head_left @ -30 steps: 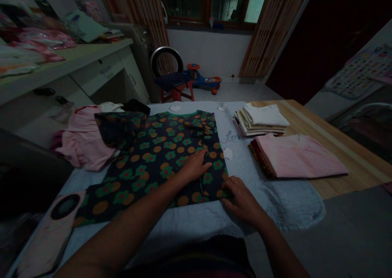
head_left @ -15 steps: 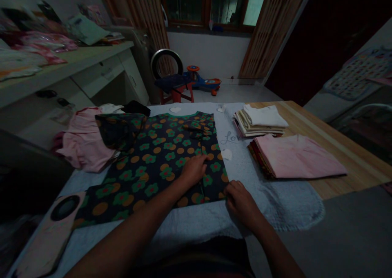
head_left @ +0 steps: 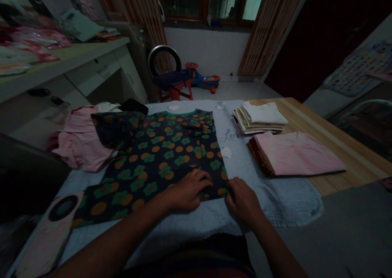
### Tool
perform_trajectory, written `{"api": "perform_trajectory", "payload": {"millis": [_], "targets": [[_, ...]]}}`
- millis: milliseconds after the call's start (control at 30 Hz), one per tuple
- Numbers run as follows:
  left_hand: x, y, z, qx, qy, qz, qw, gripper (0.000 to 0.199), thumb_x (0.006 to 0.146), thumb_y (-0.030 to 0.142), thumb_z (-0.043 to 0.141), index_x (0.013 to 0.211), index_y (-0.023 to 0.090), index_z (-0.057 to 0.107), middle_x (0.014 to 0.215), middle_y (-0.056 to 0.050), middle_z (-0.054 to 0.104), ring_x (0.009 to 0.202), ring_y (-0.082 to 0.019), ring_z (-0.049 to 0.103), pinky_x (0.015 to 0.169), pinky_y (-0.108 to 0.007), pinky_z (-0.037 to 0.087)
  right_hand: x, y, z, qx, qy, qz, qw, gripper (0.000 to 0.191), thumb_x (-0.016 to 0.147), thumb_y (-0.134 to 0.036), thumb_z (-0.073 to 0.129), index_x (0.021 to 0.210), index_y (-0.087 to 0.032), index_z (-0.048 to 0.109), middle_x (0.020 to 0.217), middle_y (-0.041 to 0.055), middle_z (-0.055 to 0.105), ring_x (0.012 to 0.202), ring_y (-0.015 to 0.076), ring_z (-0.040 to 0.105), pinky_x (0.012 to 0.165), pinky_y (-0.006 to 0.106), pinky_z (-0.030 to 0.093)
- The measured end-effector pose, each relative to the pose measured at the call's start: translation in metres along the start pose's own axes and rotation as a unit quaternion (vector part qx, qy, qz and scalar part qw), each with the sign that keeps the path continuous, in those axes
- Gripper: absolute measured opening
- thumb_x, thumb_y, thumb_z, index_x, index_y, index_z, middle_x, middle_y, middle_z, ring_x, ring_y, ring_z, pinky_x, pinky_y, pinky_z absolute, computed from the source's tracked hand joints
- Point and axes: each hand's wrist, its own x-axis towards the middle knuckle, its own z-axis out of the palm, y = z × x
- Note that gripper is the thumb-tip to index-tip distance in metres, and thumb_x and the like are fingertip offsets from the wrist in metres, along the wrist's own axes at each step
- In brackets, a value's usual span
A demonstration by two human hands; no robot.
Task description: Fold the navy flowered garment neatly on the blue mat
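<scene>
A dark flowered shirt [head_left: 167, 147] lies spread on the pale blue cloth, its right side folded inward with a sleeve on top. Its other sleeve reaches out to the left over a pink garment. My left hand [head_left: 191, 190] rests palm down on the shirt near the bottom edge, fingers stretched and slightly apart. At the shirt's lower right corner, my right hand [head_left: 241, 198] has its fingers curled and pinched on the fabric edge. The fingertips of that hand are partly hidden.
Crumpled pink clothing [head_left: 82, 141] lies at the left, above a phone [head_left: 45, 237]. On the right are a folded pink garment pile [head_left: 300, 153] and a folded white pile [head_left: 265, 114]. Beyond the table stand a red stool [head_left: 175, 93] and a blue ride-on toy [head_left: 200, 81].
My left hand has slid down the shirt toward its bottom edge, and its fingers have spread. My right hand stays at the lower right corner.
</scene>
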Motion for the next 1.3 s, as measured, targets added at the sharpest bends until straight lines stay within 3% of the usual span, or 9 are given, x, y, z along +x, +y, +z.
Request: {"api": "perform_trajectory", "payload": {"millis": [200, 433, 567, 633, 767, 867, 967, 1133, 1300], "targets": [[0.003, 0.003, 0.005, 0.032, 0.022, 0.019, 0.999, 0.046, 0.075, 0.013, 0.061, 0.119, 0.026, 0.059, 0.132, -0.007, 0.052, 0.122, -0.025, 0.046, 0.100, -0.040, 0.043, 0.000, -0.001, 0.001, -0.013, 0.015, -0.006, 1.000, 0.012, 0.080, -0.013, 0.050, 0.090, -0.021, 0.052, 0.088, 0.0040, 0.056, 0.085, 0.0200, 0.052, 0.074, 0.030, 0.038], [-0.001, 0.014, 0.016, 0.146, 0.028, 0.066, 0.987, 0.034, 0.083, 0.018, 0.059, 0.117, 0.022, 0.057, 0.126, -0.008, 0.058, 0.115, -0.026, 0.051, 0.096, -0.041, 0.041, -0.002, -0.002, 0.002, -0.027, 0.017, -0.001, 0.999, 0.023, 0.075, -0.004, 0.047, 0.089, -0.022, 0.051, 0.088, 0.0035, 0.055, 0.085, 0.0195, 0.051, 0.072, 0.028, 0.038], [0.000, 0.013, 0.025, 0.195, 0.061, 0.086, 0.975, 0.012, 0.091, 0.019, 0.052, 0.101, 0.020, 0.059, 0.102, -0.005, 0.063, 0.099, -0.022, 0.055, 0.086, -0.038, 0.041, -0.003, -0.004, 0.005, -0.026, 0.030, 0.008, 0.999, 0.019, 0.076, -0.008, 0.049, 0.089, -0.021, 0.050, 0.088, 0.0037, 0.053, 0.086, 0.0202, 0.051, 0.073, 0.029, 0.039], [-0.001, 0.012, 0.029, 0.212, 0.085, 0.091, 0.969, 0.012, 0.096, 0.019, 0.047, 0.094, 0.020, 0.059, 0.090, -0.004, 0.062, 0.089, -0.020, 0.055, 0.078, -0.035, 0.041, -0.002, -0.005, 0.006, -0.025, 0.032, 0.014, 0.999, 0.016, 0.077, -0.011, 0.051, 0.090, -0.021, 0.050, 0.089, 0.0039, 0.053, 0.087, 0.0209, 0.051, 0.074, 0.030, 0.039], [-0.003, 0.011, 0.031, 0.237, 0.125, 0.091, 0.959, 0.016, 0.099, 0.020, 0.044, 0.094, 0.021, 0.059, 0.086, -0.003, 0.060, 0.084, -0.018, 0.053, 0.074, -0.034, 0.040, -0.002, -0.006, 0.006, -0.031, 0.025, 0.030, 0.999, 0.020, 0.075, -0.009, 0.050, 0.091, -0.022, 0.049, 0.090, 0.0038, 0.053, 0.088, 0.0213, 0.052, 0.073, 0.030, 0.039], [-0.004, 0.011, 0.033, 0.246, 0.100, 0.085, 0.960, 0.012, 0.097, 0.019, 0.047, 0.091, 0.021, 0.058, 0.086, -0.003, 0.059, 0.083, -0.019, 0.053, 0.073, -0.034, 0.040, -0.002, -0.006, 0.007, -0.033, 0.026, 0.032, 0.999, 0.023, 0.073, -0.005, 0.049, 0.089, -0.022, 0.049, 0.089, 0.0039, 0.053, 0.087, 0.0210, 0.051, 0.073, 0.030, 0.039], [-0.004, 0.013, 0.032, 0.212, 0.050, 0.041, 0.975, 0.009, 0.091, 0.015, 0.053, 0.090, 0.022, 0.057, 0.090, -0.003, 0.058, 0.085, -0.020, 0.054, 0.072, -0.033, 0.041, -0.005, -0.005, 0.007, -0.027, 0.025, 0.023, 0.999, 0.025, 0.072, -0.003, 0.049, 0.088, -0.022, 0.049, 0.090, 0.0044, 0.054, 0.087, 0.0211, 0.050, 0.074, 0.030, 0.039], [-0.005, 0.021, 0.016, 0.069, -0.025, -0.031, 0.997, 0.029, 0.076, 0.009, 0.056, 0.101, 0.025, 0.058, 0.102, -0.003, 0.058, 0.093, -0.020, 0.056, 0.078, -0.032, 0.044, -0.003, 0.002, -0.005, 0.024, -0.035, 0.002, 0.999, 0.026, 0.069, -0.002, 0.046, 0.086, -0.021, 0.050, 0.089, 0.0036, 0.053, 0.086, 0.0194, 0.050, 0.075, 0.029, 0.039], [0.006, 0.014, -0.006, -0.109, -0.048, -0.042, 0.992, 0.023, 0.078, 0.012, 0.052, 0.095, 0.024, 0.062, 0.092, 0.000, 0.060, 0.083, -0.014, 0.058, 0.075, -0.024, 0.045, 0.029, 0.001, -0.036, 0.075, -0.083, 0.003, 0.994, 0.024, 0.075, -0.004, 0.045, 0.091, -0.020, 0.054, 0.091, 0.0029, 0.055, 0.085, 0.0170, 0.054, 0.076, 0.027, 0.040]]}}
